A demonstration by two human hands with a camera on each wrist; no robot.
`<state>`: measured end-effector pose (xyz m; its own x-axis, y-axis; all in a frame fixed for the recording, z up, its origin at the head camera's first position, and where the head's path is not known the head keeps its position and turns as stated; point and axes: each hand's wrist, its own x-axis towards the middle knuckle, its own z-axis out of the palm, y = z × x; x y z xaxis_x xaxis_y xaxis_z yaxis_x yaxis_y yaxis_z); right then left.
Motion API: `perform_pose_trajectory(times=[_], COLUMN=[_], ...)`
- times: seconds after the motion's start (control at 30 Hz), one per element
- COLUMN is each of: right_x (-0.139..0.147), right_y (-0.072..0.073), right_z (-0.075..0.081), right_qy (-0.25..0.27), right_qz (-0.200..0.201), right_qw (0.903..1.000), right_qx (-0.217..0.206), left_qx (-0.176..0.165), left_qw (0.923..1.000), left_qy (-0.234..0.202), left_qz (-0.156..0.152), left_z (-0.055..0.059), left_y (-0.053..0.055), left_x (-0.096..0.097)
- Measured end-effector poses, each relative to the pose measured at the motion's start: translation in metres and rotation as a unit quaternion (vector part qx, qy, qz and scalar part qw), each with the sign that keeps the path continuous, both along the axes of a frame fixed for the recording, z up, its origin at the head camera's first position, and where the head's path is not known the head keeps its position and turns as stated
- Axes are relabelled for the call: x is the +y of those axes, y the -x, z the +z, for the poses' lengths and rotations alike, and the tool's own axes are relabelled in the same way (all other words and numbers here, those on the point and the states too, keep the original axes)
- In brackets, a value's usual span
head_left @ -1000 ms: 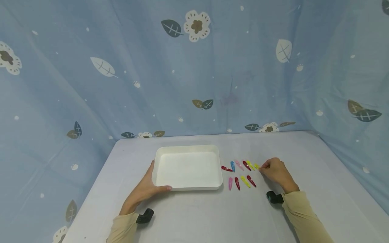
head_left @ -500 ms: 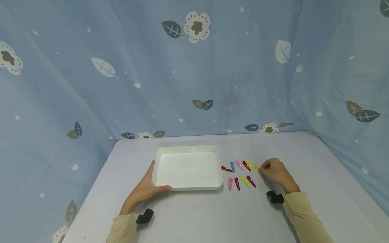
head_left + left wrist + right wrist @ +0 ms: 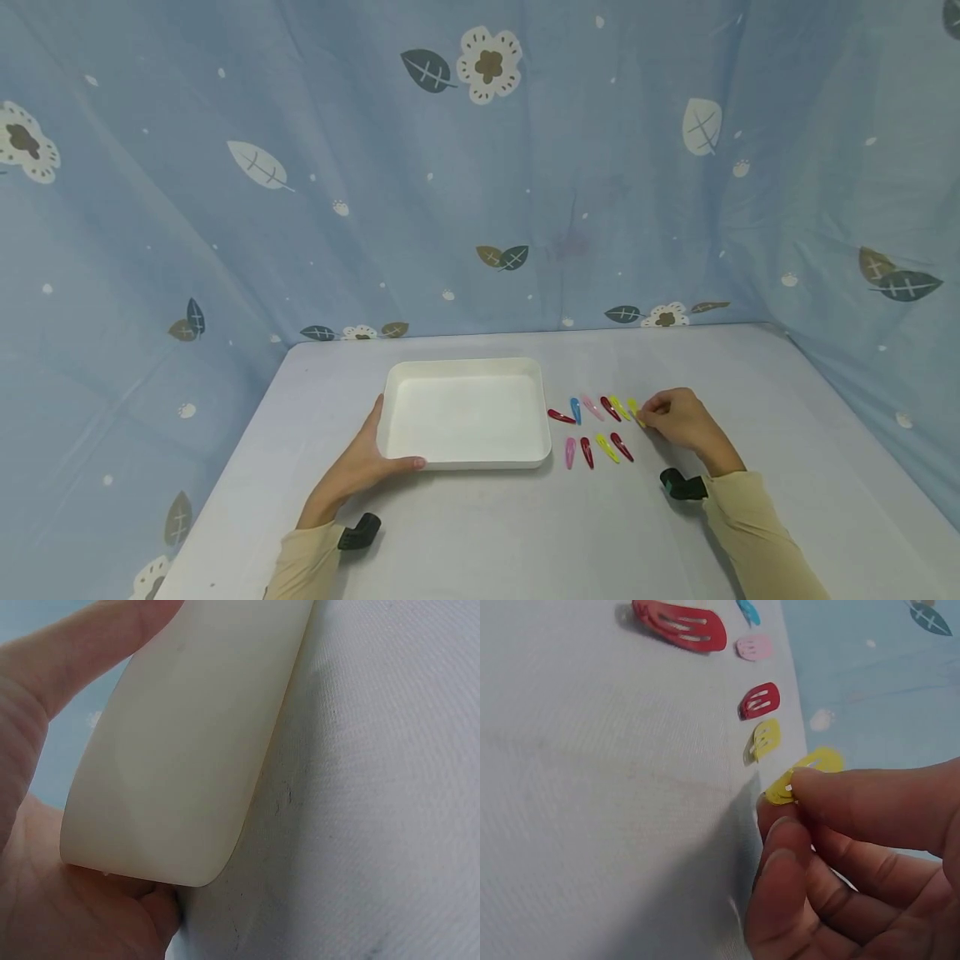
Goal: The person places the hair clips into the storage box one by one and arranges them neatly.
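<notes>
A shallow white rectangular tray [image 3: 465, 417] lies on the table in the head view. My left hand [image 3: 363, 458] holds its near left corner, with the thumb along the near side and the fingers along the left side. In the left wrist view the palm sits against the tray's rounded corner [image 3: 165, 772]. To the right of the tray, my right hand [image 3: 681, 418] pinches a yellow snap hair clip [image 3: 781, 787] between thumb and forefinger, which cover part of it. Its other fingers are bent beneath.
Several snap hair clips lie in two rows between tray and right hand: a blue clip [image 3: 575, 410], a pink clip [image 3: 570, 452], a red clip [image 3: 622, 447] and a yellow clip [image 3: 607, 448] among them. A blue patterned curtain [image 3: 420, 208] hangs behind the white-covered table [image 3: 480, 533].
The yellow clip at my right fingertips now shows more of its length and reaches further down past the fingers. My left hand and the tray have stayed in place.
</notes>
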<state>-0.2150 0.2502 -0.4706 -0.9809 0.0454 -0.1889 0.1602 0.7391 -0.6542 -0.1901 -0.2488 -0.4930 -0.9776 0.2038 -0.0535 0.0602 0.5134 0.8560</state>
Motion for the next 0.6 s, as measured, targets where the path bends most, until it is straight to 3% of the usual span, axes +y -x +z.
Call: perform_pose_trajectory(times=[0.6], right_x=[-0.0009], right_y=[0.0008], right_z=[-0.0025], right_qy=[0.148], right_qz=[-0.011], right_qw=[0.9885], right_qx=[-0.030], left_qx=[-0.002], left_qw=[1.0000], left_qy=[-0.006], left_qz=[-0.004], left_z=[0.0005], left_y=[-0.0008], left_x=[-0.0005])
